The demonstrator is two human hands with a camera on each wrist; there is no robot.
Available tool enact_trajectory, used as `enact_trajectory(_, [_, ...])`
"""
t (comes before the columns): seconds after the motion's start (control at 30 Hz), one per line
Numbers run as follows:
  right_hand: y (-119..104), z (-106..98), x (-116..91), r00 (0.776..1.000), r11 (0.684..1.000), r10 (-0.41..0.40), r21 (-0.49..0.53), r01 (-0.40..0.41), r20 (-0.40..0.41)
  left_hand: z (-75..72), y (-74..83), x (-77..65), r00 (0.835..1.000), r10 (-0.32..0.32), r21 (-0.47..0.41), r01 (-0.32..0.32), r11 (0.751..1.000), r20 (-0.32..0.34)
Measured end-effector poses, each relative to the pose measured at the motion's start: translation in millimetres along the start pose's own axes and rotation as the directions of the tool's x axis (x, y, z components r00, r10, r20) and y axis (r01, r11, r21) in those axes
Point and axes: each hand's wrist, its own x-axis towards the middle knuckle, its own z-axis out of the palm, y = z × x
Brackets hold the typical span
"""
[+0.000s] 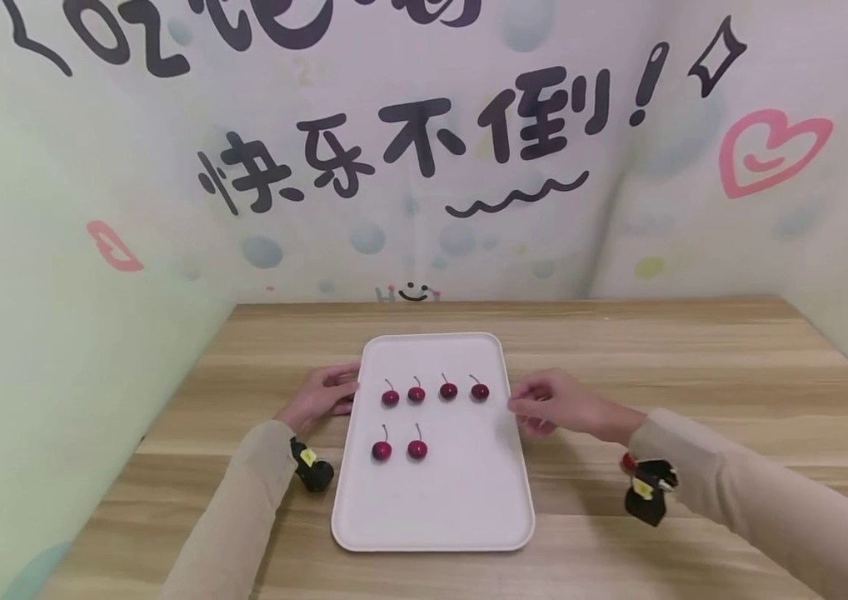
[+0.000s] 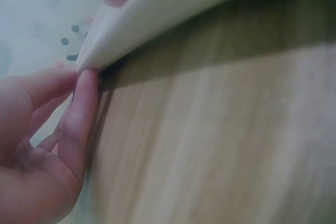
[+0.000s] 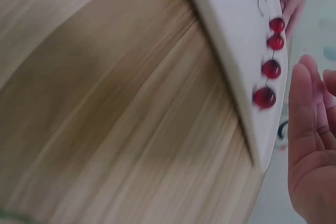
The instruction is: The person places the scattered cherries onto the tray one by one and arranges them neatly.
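A white tray (image 1: 461,500) bears several dark red cherries with stems. The back row ends at the right with a cherry (image 1: 480,392); two more, one of them a front cherry (image 1: 417,450), sit further forward. My left hand (image 1: 326,392) is at the tray's left side, and in the left wrist view its thumb and finger (image 2: 84,108) pinch the rim. Beside the tray's right edge is my right hand (image 1: 555,402), holding nothing. From the right wrist, its fingers (image 3: 302,114) look loosely extended beside the tray's rim.
The tray lies on a wood-grain table (image 1: 731,375). A small red thing (image 1: 627,462) shows by the right wrist camera (image 1: 646,492), partly hidden. Behind the table hangs a printed backdrop (image 1: 409,242) with black lettering.
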Motion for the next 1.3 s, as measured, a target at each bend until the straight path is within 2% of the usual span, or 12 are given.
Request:
enact_trajectory(0.33, [29.4,-48.7,-40.7,0.997,0.999,0.036,-0.026,-0.038,-0.062,0.9,0.3,-2.3,1.000,0.001,0.004,-0.001,1.000,-0.008])
enact_trajectory(0.53, [42.1,-63.8,-59.5,0.997,0.996,0.047,-0.079,-0.051,-0.056,0.2,-0.6,-1.1,1.000,-0.001,-0.004,0.001,1.000,-0.004])
enact_trajectory(0.73, [62.7,-78.7,-78.2,0.995,0.985,0.050,-0.159,-0.064,-0.088,0.5,-0.7,-0.1,1.000,-0.004,0.000,0.004,1.000,0.001])
enact_trajectory(1.0, [90.1,-91.4,-98.2,0.985,0.965,0.044,-0.250,-0.086,-0.168,-0.6,0.5,-0.3,1.000,-0.007,-0.014,0.008,1.000,0.017])
enact_trajectory(1.3, [102.4,-90.9,-111.1,0.980,0.949,0.069,-0.289,-0.123,-0.188,-0.3,0.8,-0.2,1.000,-0.017,0.011,0.017,1.000,0.003])
